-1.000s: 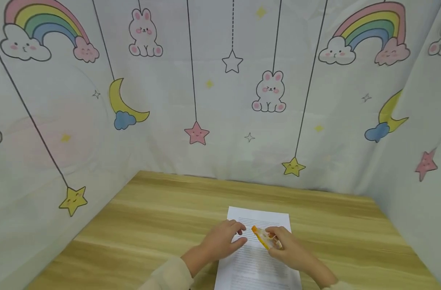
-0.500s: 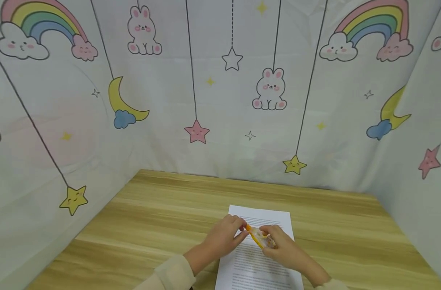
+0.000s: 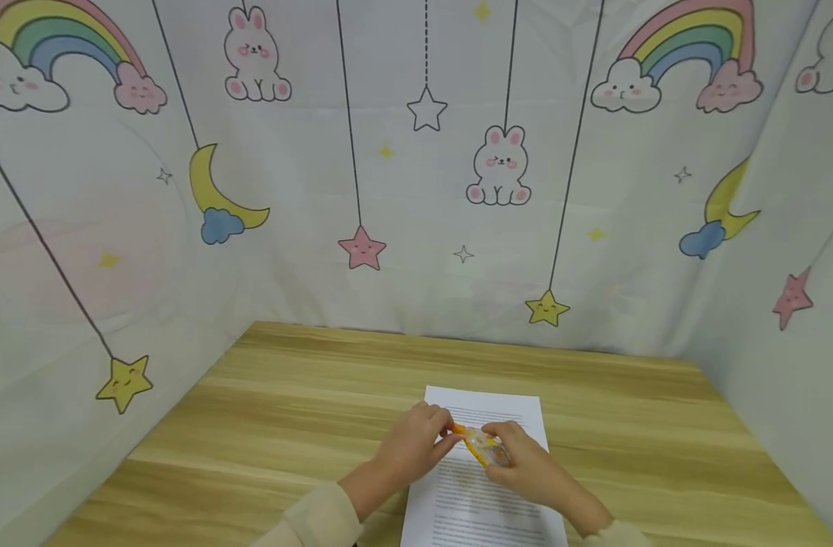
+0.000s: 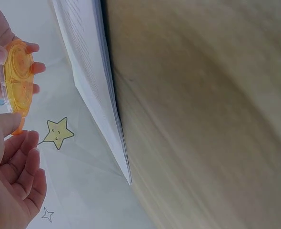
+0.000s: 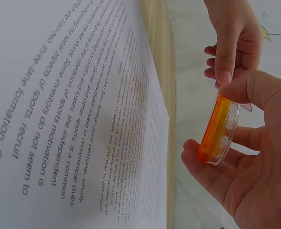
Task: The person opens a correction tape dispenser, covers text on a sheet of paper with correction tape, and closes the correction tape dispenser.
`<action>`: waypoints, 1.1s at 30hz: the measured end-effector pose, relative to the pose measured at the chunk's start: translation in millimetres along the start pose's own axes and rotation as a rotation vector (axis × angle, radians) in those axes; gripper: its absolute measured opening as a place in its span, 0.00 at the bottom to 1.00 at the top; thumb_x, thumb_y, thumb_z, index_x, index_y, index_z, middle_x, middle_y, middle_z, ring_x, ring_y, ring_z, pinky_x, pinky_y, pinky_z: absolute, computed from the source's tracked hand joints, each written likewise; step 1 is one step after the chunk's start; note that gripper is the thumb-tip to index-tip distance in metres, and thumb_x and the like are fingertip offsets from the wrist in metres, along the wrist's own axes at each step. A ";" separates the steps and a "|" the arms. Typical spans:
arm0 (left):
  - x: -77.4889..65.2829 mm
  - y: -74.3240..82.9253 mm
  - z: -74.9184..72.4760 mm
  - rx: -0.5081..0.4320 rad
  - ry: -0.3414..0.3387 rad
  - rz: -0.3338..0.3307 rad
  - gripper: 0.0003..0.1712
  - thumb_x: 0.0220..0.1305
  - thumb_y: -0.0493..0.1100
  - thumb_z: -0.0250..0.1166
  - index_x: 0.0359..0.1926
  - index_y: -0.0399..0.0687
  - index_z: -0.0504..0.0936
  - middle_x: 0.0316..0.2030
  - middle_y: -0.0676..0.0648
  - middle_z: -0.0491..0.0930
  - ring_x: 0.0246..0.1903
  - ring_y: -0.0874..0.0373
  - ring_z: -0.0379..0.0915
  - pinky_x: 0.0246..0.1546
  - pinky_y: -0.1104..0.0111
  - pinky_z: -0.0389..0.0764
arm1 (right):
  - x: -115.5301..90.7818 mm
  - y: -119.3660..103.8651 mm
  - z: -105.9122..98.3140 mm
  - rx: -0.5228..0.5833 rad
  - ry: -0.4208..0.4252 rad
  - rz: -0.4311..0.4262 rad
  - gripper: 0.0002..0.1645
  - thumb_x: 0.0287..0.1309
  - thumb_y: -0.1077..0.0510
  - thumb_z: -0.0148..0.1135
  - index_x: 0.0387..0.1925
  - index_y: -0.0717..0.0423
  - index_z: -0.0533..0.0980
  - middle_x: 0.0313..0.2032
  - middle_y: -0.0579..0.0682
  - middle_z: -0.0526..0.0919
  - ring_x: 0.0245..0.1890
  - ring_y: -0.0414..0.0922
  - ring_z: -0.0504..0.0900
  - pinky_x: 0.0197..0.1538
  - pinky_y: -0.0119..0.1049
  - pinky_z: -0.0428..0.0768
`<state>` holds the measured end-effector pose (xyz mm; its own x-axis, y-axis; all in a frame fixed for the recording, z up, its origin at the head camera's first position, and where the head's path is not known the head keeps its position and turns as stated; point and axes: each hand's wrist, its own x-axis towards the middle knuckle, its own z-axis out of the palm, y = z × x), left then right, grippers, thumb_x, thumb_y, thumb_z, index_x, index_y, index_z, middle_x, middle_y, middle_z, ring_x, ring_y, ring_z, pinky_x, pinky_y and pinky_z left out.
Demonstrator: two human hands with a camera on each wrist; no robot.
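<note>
An orange-and-clear correction tape (image 3: 483, 448) is held between both hands above the printed sheets (image 3: 485, 505). My right hand (image 3: 529, 469) grips its body, thumb on one edge and fingers on the other, as the right wrist view shows. At the narrow end, the thumb and forefinger of my left hand (image 3: 410, 447) pinch the orange tip (image 4: 18, 127). The other fingers of that hand are curled loosely in the left wrist view. Through the translucent case (image 4: 20, 76), round reels show.
The sheets form a thin stack (image 4: 90, 62) on a wood-grain table (image 3: 307, 380). White cloth (image 3: 307, 167) printed with rainbows, rabbits, moons and stars surrounds the table at the back and sides.
One second ago the left hand was apart from the correction tape. The right hand has brought the tape leftward, and the left fingers now pinch its tip. The head view has shifted slightly.
</note>
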<state>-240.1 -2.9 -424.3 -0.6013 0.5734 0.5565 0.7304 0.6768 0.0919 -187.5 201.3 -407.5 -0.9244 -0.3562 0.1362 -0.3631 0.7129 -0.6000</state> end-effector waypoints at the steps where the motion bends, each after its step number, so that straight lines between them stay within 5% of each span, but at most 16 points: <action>1: -0.1 -0.4 0.0 0.001 0.008 -0.004 0.09 0.55 0.49 0.66 0.29 0.52 0.76 0.24 0.57 0.75 0.25 0.66 0.65 0.25 0.80 0.67 | 0.8 -0.5 0.1 -0.001 0.006 0.004 0.33 0.47 0.58 0.60 0.56 0.63 0.65 0.50 0.58 0.73 0.39 0.44 0.72 0.38 0.38 0.76; 7: -1.4 -1.0 1.2 -0.006 0.079 0.004 0.09 0.53 0.49 0.67 0.27 0.54 0.76 0.22 0.60 0.74 0.24 0.67 0.64 0.23 0.81 0.65 | 3.8 -0.5 1.4 0.022 0.014 0.036 0.34 0.46 0.58 0.61 0.57 0.64 0.65 0.50 0.61 0.76 0.34 0.41 0.72 0.32 0.29 0.72; 18: -2.2 7.0 0.4 0.029 0.188 0.081 0.11 0.48 0.49 0.71 0.23 0.55 0.76 0.20 0.61 0.75 0.22 0.68 0.65 0.22 0.80 0.65 | 4.7 0.6 5.2 0.023 0.059 0.064 0.34 0.48 0.57 0.62 0.57 0.63 0.65 0.48 0.58 0.77 0.35 0.41 0.73 0.33 0.29 0.74; 26: -1.9 10.0 1.6 0.014 0.131 0.030 0.08 0.51 0.50 0.69 0.25 0.55 0.79 0.21 0.62 0.78 0.22 0.69 0.65 0.22 0.82 0.65 | 4.9 -0.5 7.7 0.036 0.097 0.037 0.33 0.48 0.58 0.63 0.56 0.63 0.66 0.47 0.58 0.77 0.34 0.39 0.73 0.32 0.28 0.74; 33: -2.3 10.7 0.9 0.007 0.096 0.014 0.07 0.52 0.51 0.68 0.27 0.56 0.80 0.22 0.62 0.79 0.23 0.69 0.66 0.23 0.81 0.66 | 5.0 1.5 6.4 0.205 0.100 0.023 0.35 0.47 0.56 0.68 0.56 0.61 0.64 0.52 0.65 0.72 0.45 0.50 0.73 0.37 0.28 0.75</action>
<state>-231.2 3.5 -425.3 -0.5568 0.5366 0.6341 0.7364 0.6721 0.0778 -192.0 196.7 -412.8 -0.9430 -0.2720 0.1920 -0.3196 0.5786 -0.7504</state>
